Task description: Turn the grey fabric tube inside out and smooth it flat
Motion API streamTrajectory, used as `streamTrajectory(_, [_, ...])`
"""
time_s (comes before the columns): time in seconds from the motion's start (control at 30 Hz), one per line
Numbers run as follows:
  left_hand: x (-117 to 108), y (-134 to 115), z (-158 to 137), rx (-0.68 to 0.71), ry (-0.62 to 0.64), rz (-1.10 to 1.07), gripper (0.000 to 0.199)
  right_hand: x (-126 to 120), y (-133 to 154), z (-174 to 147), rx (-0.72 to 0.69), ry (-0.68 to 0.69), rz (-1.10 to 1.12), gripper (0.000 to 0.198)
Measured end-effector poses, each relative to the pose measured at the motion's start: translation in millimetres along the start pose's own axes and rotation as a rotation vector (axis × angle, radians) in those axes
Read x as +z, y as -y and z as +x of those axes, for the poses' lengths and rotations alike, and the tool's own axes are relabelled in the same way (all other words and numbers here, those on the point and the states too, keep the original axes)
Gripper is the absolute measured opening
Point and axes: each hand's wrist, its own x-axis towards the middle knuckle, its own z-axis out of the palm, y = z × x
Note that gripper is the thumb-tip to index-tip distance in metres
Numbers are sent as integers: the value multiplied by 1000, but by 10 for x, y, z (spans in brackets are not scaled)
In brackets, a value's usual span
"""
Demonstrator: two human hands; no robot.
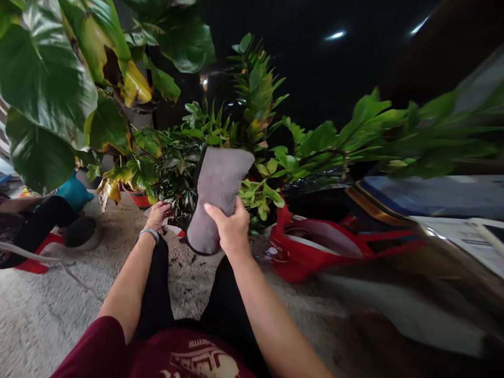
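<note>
In my right hand (234,226) is a grey cloth (219,176) with a dark edging. My thumb lies across its face, and it stands up in front of the plants. My left hand (159,215), with a grey band at the wrist, reaches to the low dark-leaved plant (181,181). Its fingers are bent together at the edge of the leaves, and what they pinch is too small to make out. The cloth covers part of the foliage behind it.
Large broad leaves (47,89) hang at upper left. To the right are a red bag (303,257) and leafy branches (326,139). A person's dark-clad leg (43,223), a dark bowl (82,233) and a pale hose (59,262) are at left on the concrete floor (51,310).
</note>
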Motion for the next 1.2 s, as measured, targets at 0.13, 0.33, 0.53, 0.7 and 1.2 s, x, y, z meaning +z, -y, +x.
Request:
streamTrajectory(0.13, [6, 11, -24, -12, 65, -8, 42, 245, -284, -63, 288, 107, 92, 46])
streamTrajectory(0.33, [-86, 20, 30, -26, 51, -7, 41, -193, -271, -661, 256, 337, -55, 40])
streamTrajectory(0.53, [-50, 44, 27, -1, 47, -6, 39, 82, 69, 181, -91, 26, -125, 53])
streamTrajectory(0.7, [-80, 45, -1, -6, 25, -8, 42, 126, -515, -202, 279, 234, -96, 47])
streamTrajectory(1.2, [-169, 41, -35, 13, -94, -14, 24, 617, -334, -122, -58, 430, -380, 41])
